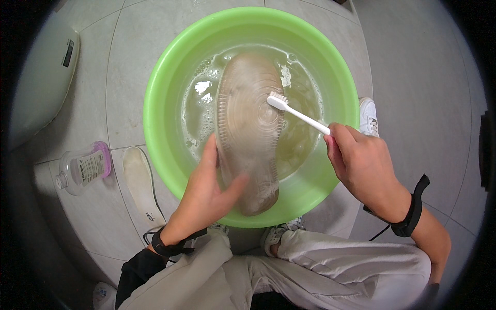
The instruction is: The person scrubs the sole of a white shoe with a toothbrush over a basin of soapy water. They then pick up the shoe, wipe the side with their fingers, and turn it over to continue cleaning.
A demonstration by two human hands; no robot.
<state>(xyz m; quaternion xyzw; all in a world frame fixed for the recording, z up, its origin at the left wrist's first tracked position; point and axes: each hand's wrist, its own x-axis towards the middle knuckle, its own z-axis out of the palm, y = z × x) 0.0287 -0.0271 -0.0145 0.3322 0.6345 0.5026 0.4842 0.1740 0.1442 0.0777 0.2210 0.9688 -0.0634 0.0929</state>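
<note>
A shoe with its beige, ridged sole (250, 116) facing up is held over a round green plastic basin (155, 116). Cloudy, sudsy water (302, 143) lies in the basin under it. My left hand (209, 190) grips the shoe at its near left side, thumb over the sole and fingers partly hidden along the edge. In my right hand (360, 166) is the handle of a white toothbrush (302, 116), whose bristles are at the right part of the sole. The shoe's upper is hidden beneath the sole.
Left of the basin, a clear bottle with a purple base (83, 168) lies on the tiled floor beside a pale insole (141, 186). A white shoe (368, 116) stands against the basin's right side. A large pale fixture (42, 77) is at the upper left.
</note>
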